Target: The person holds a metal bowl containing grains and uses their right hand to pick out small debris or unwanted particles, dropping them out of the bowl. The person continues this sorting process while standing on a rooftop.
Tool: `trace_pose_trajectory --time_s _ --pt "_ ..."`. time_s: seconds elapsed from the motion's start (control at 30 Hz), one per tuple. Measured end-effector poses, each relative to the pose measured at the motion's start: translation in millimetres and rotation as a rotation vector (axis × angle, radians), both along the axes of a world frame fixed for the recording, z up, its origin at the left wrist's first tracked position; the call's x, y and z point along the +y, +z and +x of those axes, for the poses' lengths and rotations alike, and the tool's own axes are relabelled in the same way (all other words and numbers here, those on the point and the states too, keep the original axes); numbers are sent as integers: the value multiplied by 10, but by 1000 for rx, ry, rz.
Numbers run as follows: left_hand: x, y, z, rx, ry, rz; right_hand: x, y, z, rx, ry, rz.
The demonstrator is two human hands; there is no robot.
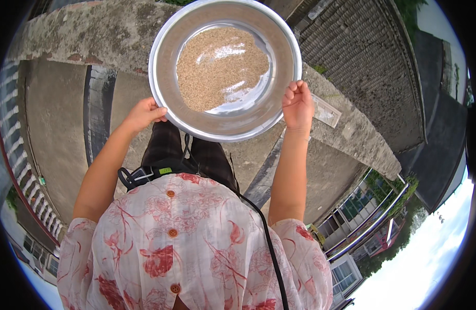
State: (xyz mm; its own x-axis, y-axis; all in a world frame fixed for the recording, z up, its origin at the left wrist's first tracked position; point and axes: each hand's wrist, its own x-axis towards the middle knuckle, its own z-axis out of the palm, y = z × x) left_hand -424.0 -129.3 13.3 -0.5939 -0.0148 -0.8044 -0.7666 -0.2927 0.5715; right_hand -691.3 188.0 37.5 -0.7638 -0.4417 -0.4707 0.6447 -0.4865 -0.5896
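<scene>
A wide, round metal basin (166, 67) is held out in front of my body at the top of the view. Tan grains (215, 72), like small seeds or husked grain, lie loosely over its bottom, and shiny bare metal shows through in patches. My left hand (145, 113) is closed on the lower left of the rim, thumb on top and the other fingers mostly hidden beneath. At the right side of the rim, my right hand (298, 106) has its fingers curled in against the edge, palm side turned up.
Beyond the basin runs a rough concrete ledge (109, 36), with a tiled roof (357, 62) past it on the right. A white balustrade (26, 160) stands at the left, metal railings (372, 219) at the right. A black cable (271, 243) hangs down my patterned shirt.
</scene>
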Motion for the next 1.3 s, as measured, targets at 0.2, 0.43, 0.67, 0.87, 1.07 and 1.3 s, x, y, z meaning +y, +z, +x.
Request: trace_pose_trajectory --time_s 0.2,0.43,0.67,0.87,1.07,1.3 --pt "3 -43 -14 -10 -15 -20 36 132 -87 72 -220 431" --pt "-26 -12 -2 -22 -19 6 -586 -517 -8 558 387 1223" --pt "-10 -10 -11 -20 11 12 -761 -959 -112 900 452 1645" --pt "-10 -9 -12 -1 12 27 -811 -945 -106 901 489 1709" --pt "-10 -32 2 3 11 42 -816 -993 -134 958 511 1723" --pt "-7 -35 -15 1 -1 21 -807 -1006 -128 863 448 1694"
